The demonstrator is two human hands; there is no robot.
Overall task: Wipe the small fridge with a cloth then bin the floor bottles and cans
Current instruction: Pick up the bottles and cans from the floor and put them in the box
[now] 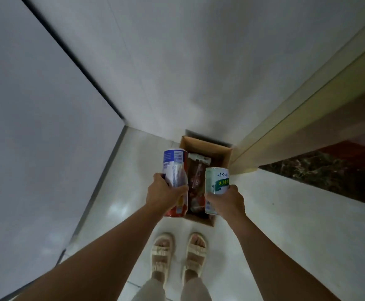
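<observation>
Home hallway corner: tiled floor (285,213), white walls (177,61), wooden door frame (296,118)

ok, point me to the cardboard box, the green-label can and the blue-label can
cardboard box (226,156): head view, inner right wall.
green-label can (217,179): head view, label, above right-hand fingers.
blue-label can (174,165): head view, upper label, above left hand.

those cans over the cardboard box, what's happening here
A person stands over an open brown cardboard box on the white tiled floor, in a corner by the wall. The left hand grips a blue, white and red can; the right hand grips a pale green and white can. Both cans hang above the box, which already holds rubbish.
</observation>
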